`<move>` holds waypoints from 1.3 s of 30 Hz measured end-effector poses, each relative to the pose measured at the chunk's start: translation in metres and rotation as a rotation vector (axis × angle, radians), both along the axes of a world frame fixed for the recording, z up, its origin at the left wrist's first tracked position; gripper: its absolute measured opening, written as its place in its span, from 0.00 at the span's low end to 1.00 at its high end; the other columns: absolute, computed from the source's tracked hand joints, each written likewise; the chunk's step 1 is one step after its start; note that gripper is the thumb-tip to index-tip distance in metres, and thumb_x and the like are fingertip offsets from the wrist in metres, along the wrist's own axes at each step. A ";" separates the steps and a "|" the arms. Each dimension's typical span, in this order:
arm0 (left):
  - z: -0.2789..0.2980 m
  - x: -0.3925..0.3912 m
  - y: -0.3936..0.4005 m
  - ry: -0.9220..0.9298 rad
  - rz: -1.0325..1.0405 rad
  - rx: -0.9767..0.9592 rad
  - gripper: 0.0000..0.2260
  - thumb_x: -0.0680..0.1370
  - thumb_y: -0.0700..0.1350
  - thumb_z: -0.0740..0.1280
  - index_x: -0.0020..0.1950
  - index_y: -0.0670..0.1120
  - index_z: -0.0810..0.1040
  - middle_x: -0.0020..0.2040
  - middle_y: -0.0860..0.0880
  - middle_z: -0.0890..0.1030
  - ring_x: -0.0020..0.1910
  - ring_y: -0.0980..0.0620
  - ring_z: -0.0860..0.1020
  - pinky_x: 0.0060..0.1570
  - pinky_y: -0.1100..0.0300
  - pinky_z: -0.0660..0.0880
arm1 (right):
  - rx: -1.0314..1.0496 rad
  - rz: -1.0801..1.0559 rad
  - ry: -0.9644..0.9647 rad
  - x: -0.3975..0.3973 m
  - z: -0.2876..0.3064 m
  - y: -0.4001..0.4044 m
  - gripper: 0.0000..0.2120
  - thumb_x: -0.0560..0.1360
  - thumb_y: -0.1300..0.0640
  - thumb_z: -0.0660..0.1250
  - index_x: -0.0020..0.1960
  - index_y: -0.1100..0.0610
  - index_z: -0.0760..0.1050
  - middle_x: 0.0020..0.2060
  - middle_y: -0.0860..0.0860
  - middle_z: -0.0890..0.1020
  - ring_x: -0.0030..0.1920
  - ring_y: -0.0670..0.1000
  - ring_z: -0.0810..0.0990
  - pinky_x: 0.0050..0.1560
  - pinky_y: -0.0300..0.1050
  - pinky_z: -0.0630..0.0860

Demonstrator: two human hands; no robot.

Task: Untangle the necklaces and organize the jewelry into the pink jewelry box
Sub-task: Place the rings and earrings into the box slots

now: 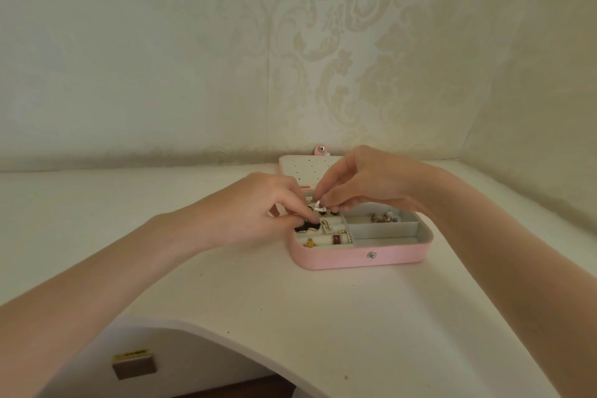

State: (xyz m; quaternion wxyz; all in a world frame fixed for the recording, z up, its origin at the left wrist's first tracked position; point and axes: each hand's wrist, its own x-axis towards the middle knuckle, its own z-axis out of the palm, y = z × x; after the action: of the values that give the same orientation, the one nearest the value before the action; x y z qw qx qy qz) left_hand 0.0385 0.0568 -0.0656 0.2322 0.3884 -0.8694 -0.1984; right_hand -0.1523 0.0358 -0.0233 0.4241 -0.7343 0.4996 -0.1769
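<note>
A white table (258,294) is seen from above, its curved near edge closest to the viewer; a small brown tag (134,365) is fixed to the panel beneath that edge. Two bare forearms are extended from the lower corners toward the middle. Past them, the pink jewelry box (361,257) is set open on the table, its long axis running left to right; rings (337,238) are slotted in the padded rolls at its left, and small earrings (384,218) are gathered in a far-right compartment, the nearer right compartments being bare. The left hand (258,207) is curled over the box's left end, a black clover-shaped piece (307,226) pinched under its fingertips. The right hand (365,181) is arched from the right, a small white-and-gold piece (319,206) nipped between thumb and forefinger, directly above the far ring rolls; both pieces appear linked, though no chain can be made out. Beyond, the perforated lid (303,168) is leaned back before a patterned wall (323,42).
</note>
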 end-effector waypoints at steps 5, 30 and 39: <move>0.001 0.000 -0.002 -0.021 -0.015 -0.003 0.11 0.75 0.39 0.68 0.51 0.53 0.84 0.48 0.56 0.79 0.46 0.63 0.75 0.45 0.72 0.69 | -0.026 -0.011 0.043 0.005 -0.001 -0.003 0.05 0.71 0.68 0.70 0.40 0.59 0.82 0.29 0.50 0.79 0.29 0.42 0.76 0.32 0.31 0.73; 0.002 -0.001 -0.002 -0.026 -0.035 0.044 0.11 0.75 0.37 0.68 0.53 0.49 0.83 0.45 0.59 0.77 0.49 0.61 0.76 0.54 0.59 0.74 | -0.129 0.048 0.392 0.024 -0.007 -0.007 0.09 0.71 0.60 0.71 0.35 0.49 0.77 0.29 0.48 0.69 0.32 0.47 0.66 0.30 0.35 0.63; 0.019 0.003 -0.005 0.012 0.044 0.101 0.10 0.75 0.38 0.67 0.48 0.52 0.84 0.47 0.51 0.83 0.45 0.61 0.79 0.50 0.65 0.75 | -0.096 -0.016 0.177 0.006 -0.004 -0.001 0.05 0.73 0.60 0.70 0.38 0.53 0.79 0.25 0.43 0.74 0.28 0.43 0.69 0.29 0.32 0.66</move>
State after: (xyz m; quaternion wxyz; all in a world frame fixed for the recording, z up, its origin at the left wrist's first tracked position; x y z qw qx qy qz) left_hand 0.0415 0.0513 -0.0462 0.2218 0.4175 -0.8482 -0.2390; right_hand -0.1467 0.0348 -0.0276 0.3413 -0.7625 0.5319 -0.1386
